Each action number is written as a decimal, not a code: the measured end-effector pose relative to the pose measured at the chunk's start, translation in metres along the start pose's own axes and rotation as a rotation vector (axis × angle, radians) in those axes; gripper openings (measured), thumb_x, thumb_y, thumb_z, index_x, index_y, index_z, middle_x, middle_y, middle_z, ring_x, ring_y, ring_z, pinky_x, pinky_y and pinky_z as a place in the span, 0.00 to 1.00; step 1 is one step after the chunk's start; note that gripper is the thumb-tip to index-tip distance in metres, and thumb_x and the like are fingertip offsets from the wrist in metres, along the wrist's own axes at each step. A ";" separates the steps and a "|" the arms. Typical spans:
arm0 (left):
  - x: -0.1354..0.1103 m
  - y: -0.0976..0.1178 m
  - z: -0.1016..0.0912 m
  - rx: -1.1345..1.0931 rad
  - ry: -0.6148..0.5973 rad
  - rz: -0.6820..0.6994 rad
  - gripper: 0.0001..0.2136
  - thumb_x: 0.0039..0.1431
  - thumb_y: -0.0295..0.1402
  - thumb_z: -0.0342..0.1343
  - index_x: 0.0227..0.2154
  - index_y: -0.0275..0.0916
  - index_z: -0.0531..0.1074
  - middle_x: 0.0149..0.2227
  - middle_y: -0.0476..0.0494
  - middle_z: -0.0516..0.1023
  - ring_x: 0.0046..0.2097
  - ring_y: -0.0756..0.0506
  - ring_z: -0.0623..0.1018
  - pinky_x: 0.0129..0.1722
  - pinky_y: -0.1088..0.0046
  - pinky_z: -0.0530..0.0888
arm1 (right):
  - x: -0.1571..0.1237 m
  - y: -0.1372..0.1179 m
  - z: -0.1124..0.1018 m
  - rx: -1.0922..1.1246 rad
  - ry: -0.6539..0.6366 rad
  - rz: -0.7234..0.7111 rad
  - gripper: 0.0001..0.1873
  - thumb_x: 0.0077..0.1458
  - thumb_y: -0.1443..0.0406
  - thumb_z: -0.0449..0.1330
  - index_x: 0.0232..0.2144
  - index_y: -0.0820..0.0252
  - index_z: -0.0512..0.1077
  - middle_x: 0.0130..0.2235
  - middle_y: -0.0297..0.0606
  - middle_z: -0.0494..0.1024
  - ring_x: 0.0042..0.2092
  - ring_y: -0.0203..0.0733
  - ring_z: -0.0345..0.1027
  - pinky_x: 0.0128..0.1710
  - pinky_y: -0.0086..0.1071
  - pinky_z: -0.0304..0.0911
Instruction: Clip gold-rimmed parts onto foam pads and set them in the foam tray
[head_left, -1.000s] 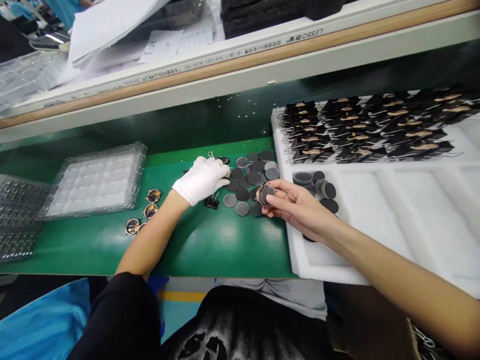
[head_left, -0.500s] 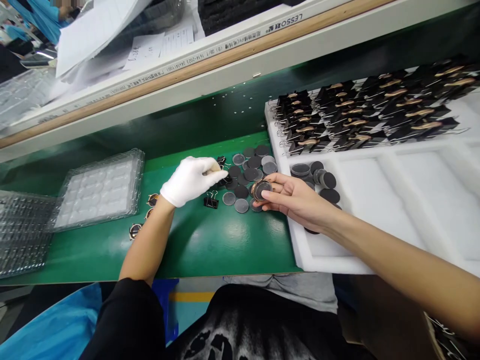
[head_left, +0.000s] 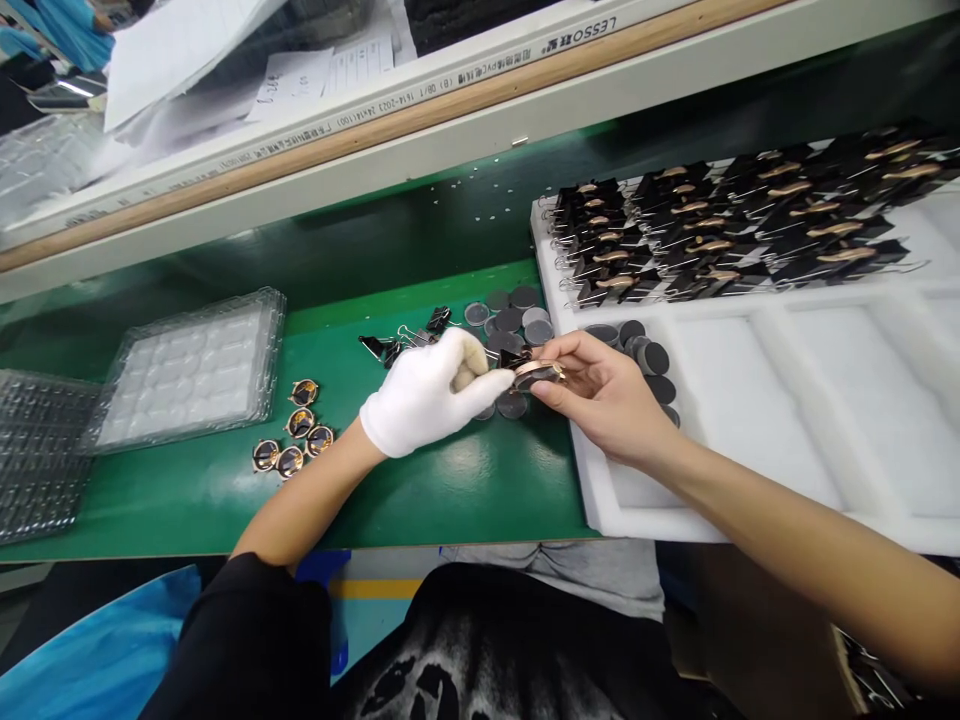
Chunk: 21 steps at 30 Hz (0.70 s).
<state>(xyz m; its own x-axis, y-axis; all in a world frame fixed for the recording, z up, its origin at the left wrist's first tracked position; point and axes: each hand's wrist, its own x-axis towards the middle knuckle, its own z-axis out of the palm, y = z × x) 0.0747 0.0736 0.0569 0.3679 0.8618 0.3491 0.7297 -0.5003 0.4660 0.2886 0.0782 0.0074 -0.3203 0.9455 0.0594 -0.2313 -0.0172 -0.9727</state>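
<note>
My left hand (head_left: 429, 395), in a white glove, has its fingers curled and its fingertip touches a round gold-rimmed part (head_left: 538, 373). My bare right hand (head_left: 604, 395) pinches that part from the right, holding it level just above the green mat. What the gloved fingers hold, if anything, is hidden. Under and behind both hands lie several dark grey discs (head_left: 510, 320). Black binder clips (head_left: 405, 342) lie just left of the discs.
A white foam tray (head_left: 787, 400) on the right holds rows of clipped parts (head_left: 720, 235) and more discs (head_left: 645, 355). Several gold-rimmed parts (head_left: 294, 440) and clear blister trays (head_left: 191, 370) lie on the left of the green mat (head_left: 450, 490).
My left hand moved right from the binder clips to meet the gold-rimmed part. My right hand turned the part flat and lifted it slightly.
</note>
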 end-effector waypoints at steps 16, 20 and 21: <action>0.006 -0.003 -0.010 0.184 -0.210 -0.022 0.21 0.56 0.50 0.59 0.21 0.42 0.59 0.16 0.56 0.59 0.19 0.53 0.61 0.24 0.73 0.57 | 0.001 0.003 -0.003 0.129 -0.097 0.028 0.22 0.54 0.51 0.73 0.41 0.53 0.69 0.40 0.36 0.82 0.37 0.41 0.79 0.40 0.40 0.80; 0.007 -0.002 -0.007 0.079 -0.223 -0.161 0.18 0.60 0.46 0.57 0.22 0.41 0.60 0.18 0.56 0.62 0.21 0.54 0.62 0.25 0.75 0.61 | 0.006 0.002 -0.008 0.146 0.096 -0.032 0.21 0.53 0.53 0.74 0.39 0.51 0.68 0.44 0.34 0.82 0.46 0.42 0.78 0.43 0.37 0.79; 0.008 -0.002 -0.007 0.052 -0.244 -0.185 0.19 0.61 0.46 0.57 0.22 0.41 0.61 0.19 0.56 0.64 0.22 0.54 0.63 0.25 0.76 0.62 | 0.007 0.001 -0.011 0.137 0.137 -0.044 0.21 0.53 0.53 0.75 0.39 0.51 0.68 0.43 0.33 0.82 0.46 0.41 0.78 0.42 0.35 0.78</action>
<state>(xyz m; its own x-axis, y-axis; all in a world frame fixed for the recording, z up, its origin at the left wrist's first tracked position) 0.0718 0.0810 0.0644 0.3492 0.9355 0.0539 0.8233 -0.3337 0.4592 0.2958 0.0885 0.0044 -0.1807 0.9816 0.0612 -0.3681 -0.0098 -0.9297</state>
